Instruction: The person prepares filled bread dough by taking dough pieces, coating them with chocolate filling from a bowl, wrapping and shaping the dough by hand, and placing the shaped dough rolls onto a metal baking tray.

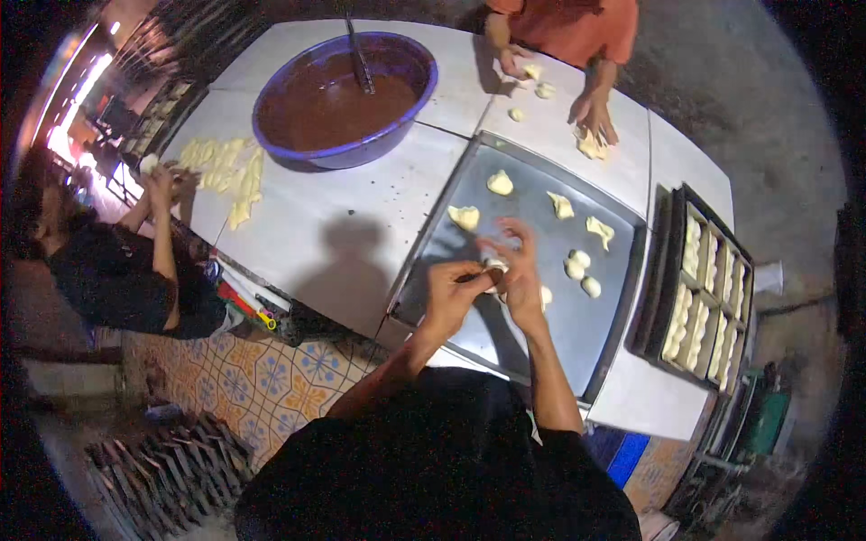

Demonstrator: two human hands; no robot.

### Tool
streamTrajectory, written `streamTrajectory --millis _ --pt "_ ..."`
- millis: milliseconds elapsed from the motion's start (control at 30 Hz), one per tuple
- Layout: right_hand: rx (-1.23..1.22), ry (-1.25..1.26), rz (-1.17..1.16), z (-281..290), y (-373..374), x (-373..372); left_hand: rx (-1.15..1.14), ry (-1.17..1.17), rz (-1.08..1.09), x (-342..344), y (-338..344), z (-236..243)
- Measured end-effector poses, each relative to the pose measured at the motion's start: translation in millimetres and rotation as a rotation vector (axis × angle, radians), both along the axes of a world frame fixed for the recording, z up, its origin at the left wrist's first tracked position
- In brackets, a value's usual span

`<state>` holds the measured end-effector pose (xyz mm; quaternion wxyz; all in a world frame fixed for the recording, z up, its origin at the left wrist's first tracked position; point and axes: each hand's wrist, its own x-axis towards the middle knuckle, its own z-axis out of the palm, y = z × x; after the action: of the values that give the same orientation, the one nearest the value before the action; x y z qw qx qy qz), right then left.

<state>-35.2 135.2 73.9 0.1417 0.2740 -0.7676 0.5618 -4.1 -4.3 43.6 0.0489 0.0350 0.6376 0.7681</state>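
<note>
Over the near part of a grey metal tray (424,293), my two hands meet around a small piece of pale dough (494,263), mostly hidden by fingers. Something brown shows beside it, too small to make out. My left hand (451,296) pinches at the dough with thumb and fingertips. My right hand (521,284) is curled round its other side, fingers bent and slightly blurred. Farther back on the tray lie flattened dough pieces, such as one at the left (464,217) and one at the top (500,183). Round dough balls (577,261) rest to the right of my hands.
A purple basin (388,144) of brown filling, with a dark-handled utensil (361,68), stands back left. Dough strips (239,185) lie near a person (135,261) on the left. Another person (577,32) works dough across the table. Dark pans (667,298) of shaped dough stand right.
</note>
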Motion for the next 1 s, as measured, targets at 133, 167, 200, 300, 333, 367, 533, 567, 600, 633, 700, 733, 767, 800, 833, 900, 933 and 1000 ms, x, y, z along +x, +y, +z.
streamTrajectory --millis 133,167,200,300,333,367,533,567,600,633,700,733,767,800,833,900,933,1000 --pt "-0.163 -0.336 0.083 -8.9 -16.5 0.5 0.777 -0.503 -0.144 -6.5 4.8 2.5" --pt "-0.301 -0.502 0.155 -5.4 -18.1 -3.7 0.781 -0.486 -0.124 -15.5 0.1 4.3" --pt "-0.332 -0.552 0.249 -30.3 1.2 -15.1 1.049 -0.392 -0.33 -25.4 -2.1 12.0" --pt "-0.445 -0.78 0.385 -46.5 1.5 -25.2 1.181 -0.104 -0.478 -83.5 -15.0 12.2" --pt "-0.465 -0.74 0.37 -39.8 -3.0 -30.5 1.241 0.02 -0.495 -124.3 -44.9 -2.4" --pt "-0.487 -0.702 0.33 -36.2 -2.7 -34.5 0.696 0.066 -0.409 -161.6 -64.2 27.6" --pt "-0.566 -0.629 0.17 -45.7 -8.9 -35.4 -0.934 0.105 0.36 -327.7 -186.1 26.9" --pt "-0.577 -0.62 0.184 -49.2 -10.7 -34.1 -0.896 0.056 0.274 -338.8 -205.0 14.4" --pt "-0.593 -0.644 0.26 -53.4 -21.8 -31.1 -0.751 0.056 0.21 -336.3 -246.3 -6.9" --pt "-0.598 -0.67 0.215 -71.4 -11.3 -35.8 -0.733 0.065 0.149 -348.8 -204.6 0.5" --pt "-0.658 -0.638 0.157 -85.7 1.5 -34.5 -0.605 -0.705 0.023 -315.0 -132.5 64.4" --pt "-0.688 -0.67 0.17 -83.0 -1.0 -31.8 -0.748 -0.128 0.191 -326.6 -151.6 35.1" --pt "-0.715 -0.705 0.185 -80.3 -3.8 -28.8 -0.752 -0.136 0.208 -318.4 -161.8 38.7" --pt "-0.687 -0.693 0.156 -79.5 2.0 -26.9 -0.884 -0.15 0.176 -300.3 -137.0 66.9" --pt "-0.686 -0.696 0.151 -75.9 2.4 -26.2 -1.018 -0.159 0.162 -278.8 -119.7 84.8" --pt "-0.644 -0.727 0.055 -76.4 4.0 -27.6 -1.182 -0.002 0.356 -252.0 -87.3 55.6" --pt "-0.702 -0.741 0.037 -78.3 -0.8 -28.9 -0.781 -0.12 0.343 -238.6 -78.4 45.9" --pt "-0.919 -0.904 0.077 -74.6 -6.4 -31.9 -0.388 -0.246 0.297 -197.7 -58.3 31.3"
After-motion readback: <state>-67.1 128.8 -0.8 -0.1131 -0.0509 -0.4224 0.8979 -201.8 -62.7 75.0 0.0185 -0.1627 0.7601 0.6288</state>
